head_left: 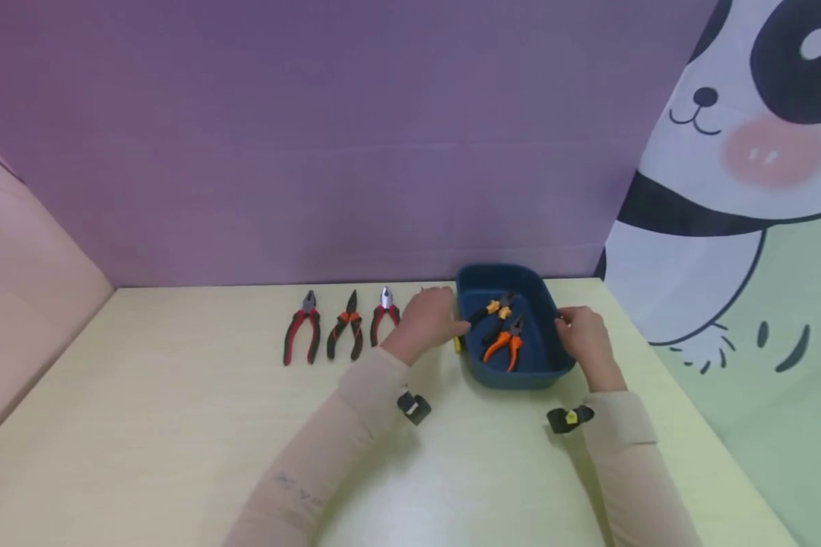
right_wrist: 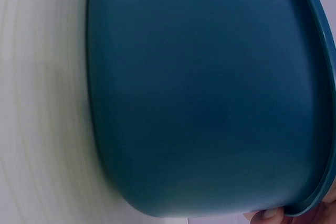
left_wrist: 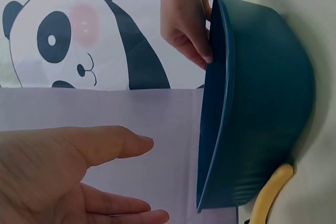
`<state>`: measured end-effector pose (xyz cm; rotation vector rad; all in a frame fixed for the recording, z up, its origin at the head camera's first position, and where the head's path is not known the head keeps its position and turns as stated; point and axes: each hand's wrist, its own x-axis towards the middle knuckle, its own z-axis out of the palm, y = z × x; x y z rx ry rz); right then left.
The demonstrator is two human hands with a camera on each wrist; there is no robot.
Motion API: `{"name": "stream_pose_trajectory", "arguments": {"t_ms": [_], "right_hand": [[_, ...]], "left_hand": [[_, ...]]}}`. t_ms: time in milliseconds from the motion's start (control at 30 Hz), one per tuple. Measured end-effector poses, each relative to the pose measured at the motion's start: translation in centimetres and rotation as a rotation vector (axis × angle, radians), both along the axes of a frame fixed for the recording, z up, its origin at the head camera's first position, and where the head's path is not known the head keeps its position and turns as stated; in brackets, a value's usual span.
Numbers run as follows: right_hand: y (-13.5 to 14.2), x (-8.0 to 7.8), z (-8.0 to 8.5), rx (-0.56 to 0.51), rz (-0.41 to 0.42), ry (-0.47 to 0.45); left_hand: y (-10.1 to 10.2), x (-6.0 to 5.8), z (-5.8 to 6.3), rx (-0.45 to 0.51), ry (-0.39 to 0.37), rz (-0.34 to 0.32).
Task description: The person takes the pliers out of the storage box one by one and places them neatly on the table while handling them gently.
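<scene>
A blue plastic bin (head_left: 530, 380) stands near the back right of the table. Inside it lie pliers with orange handles (head_left: 512, 343) and pliers with yellow-and-black handles (head_left: 494, 310). My right hand (head_left: 584, 338) grips the bin's right rim, thumb over the edge; in the right wrist view its fingertips (right_wrist: 270, 214) show at the rim's corner. My left hand (head_left: 429, 319) is by the left rim. In the left wrist view the left hand (left_wrist: 63, 163) has thumb and fingers spread apart, with a gap to the bin wall (left_wrist: 268, 98).
Left of the bin, red-and-black pliers (head_left: 313, 330), orange-and-black needle-nose pliers (head_left: 351, 323) and smaller red-handled pliers (head_left: 386, 308) lie in a row, the last partly behind the left hand. A yellow handle (left_wrist: 275, 190) lies against the bin's left side. A purple backdrop (head_left: 280, 190) rises behind the table.
</scene>
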<state>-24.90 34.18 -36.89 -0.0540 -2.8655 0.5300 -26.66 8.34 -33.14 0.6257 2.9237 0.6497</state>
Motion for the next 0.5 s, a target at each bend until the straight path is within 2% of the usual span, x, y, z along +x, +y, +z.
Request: {"name": "stream_pose_trajectory", "arguments": {"t_ms": [200,333,500], "right_hand": [[0.0,0.0,0.0,0.002,0.007,0.024],[-0.1,-0.1,0.0,0.003,0.005,0.019],[-0.1,-0.1,-0.2,0.005,0.002,0.016]], "left_hand": [[1.3,0.3,0.0,-0.005,0.014,-0.034],[2.1,0.5,-0.3,-0.009,-0.014,-0.039],[2.9,0.5,-0.8,-0.02,0.003,-0.059]]}}
